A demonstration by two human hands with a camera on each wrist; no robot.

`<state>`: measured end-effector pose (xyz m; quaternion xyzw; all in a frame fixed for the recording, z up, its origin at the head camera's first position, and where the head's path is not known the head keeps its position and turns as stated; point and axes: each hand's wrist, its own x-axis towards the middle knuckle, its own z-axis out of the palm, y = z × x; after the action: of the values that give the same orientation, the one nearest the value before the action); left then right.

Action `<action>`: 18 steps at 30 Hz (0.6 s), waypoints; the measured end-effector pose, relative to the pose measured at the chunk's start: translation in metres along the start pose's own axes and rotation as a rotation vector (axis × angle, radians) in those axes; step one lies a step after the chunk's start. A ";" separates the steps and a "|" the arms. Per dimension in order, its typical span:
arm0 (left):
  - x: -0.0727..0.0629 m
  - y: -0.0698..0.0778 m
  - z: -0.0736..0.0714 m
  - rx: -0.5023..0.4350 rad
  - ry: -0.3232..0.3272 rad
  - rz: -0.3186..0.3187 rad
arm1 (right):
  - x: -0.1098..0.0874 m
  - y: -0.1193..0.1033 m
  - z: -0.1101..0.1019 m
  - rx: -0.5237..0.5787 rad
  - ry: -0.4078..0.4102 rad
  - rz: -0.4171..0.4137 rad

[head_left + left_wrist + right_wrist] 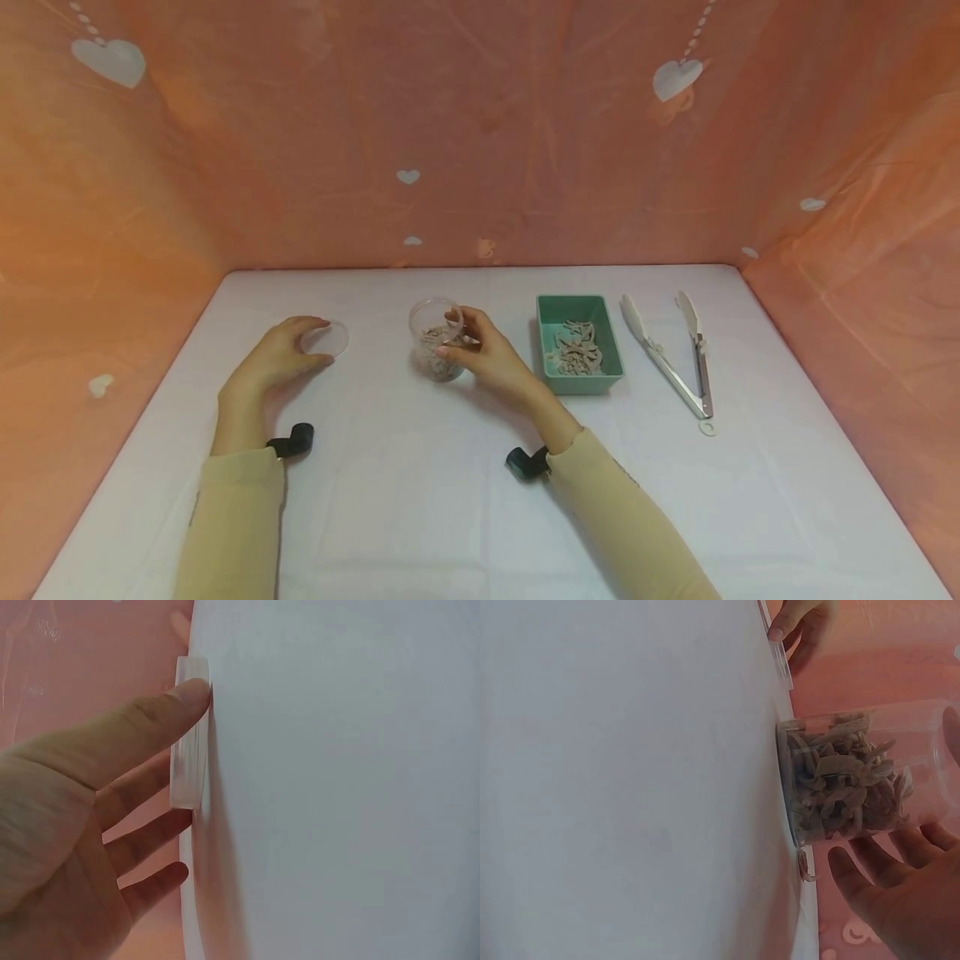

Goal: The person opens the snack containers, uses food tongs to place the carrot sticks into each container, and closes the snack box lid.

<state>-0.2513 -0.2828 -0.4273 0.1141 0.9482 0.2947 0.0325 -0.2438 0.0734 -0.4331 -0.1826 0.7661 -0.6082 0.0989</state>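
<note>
A clear round lid (327, 340) is pinched between the thumb and fingers of my left hand (276, 360). In the left wrist view the lid (190, 742) shows edge-on, close to the white tabletop. My right hand (491, 354) holds a clear plastic jar (437, 312) by its right side, with the thumb in front and the fingers near the rim. The jar is open at the top and partly filled with greyish-brown dried strips (844, 776). It stands upright on the table.
Right of the jar is a green rectangular box (583, 384) with more dried strips in it. Metal tongs with pale tips (678, 383) lie spread beyond the box. One loose strip (805, 866) lies by the jar's base. Orange sheeting (480, 150) surrounds the white table (405, 492).
</note>
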 end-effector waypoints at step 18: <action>0.005 0.063 -0.004 -0.117 0.175 0.076 | 0.000 0.003 0.001 0.020 0.013 0.001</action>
<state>-0.2442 -0.2337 -0.3887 0.1218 0.9236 0.3594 -0.0550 -0.2436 0.0729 -0.4360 -0.1769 0.7608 -0.6170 0.0960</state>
